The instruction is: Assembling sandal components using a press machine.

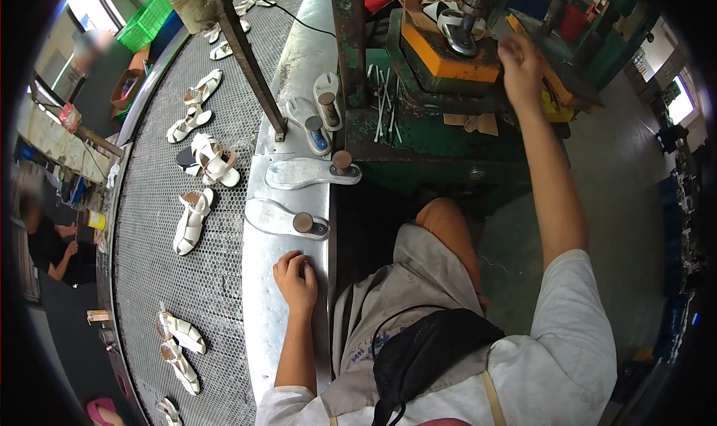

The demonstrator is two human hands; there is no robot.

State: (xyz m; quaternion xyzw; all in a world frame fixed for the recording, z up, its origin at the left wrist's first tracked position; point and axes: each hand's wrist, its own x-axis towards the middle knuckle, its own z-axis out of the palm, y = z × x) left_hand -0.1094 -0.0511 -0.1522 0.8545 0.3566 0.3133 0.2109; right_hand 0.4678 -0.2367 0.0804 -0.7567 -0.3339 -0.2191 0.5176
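While white sandal point(450, 22) sits on orange press block point(442, 57), R hand point(520, 69) is just beside it, grip part-curled (hold, if any: can't tell). L hand point(297, 278) on metal desk point(270, 321), grip half-closed, nothing visible in it. Step prob. pressing; next move calls for R hand clear of ram point(476, 1).

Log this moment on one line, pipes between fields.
left hand: on metal ledge | right hand: beside orange block, contact unclear | white sandal: above block | foot-shaped metal plates: on ledge
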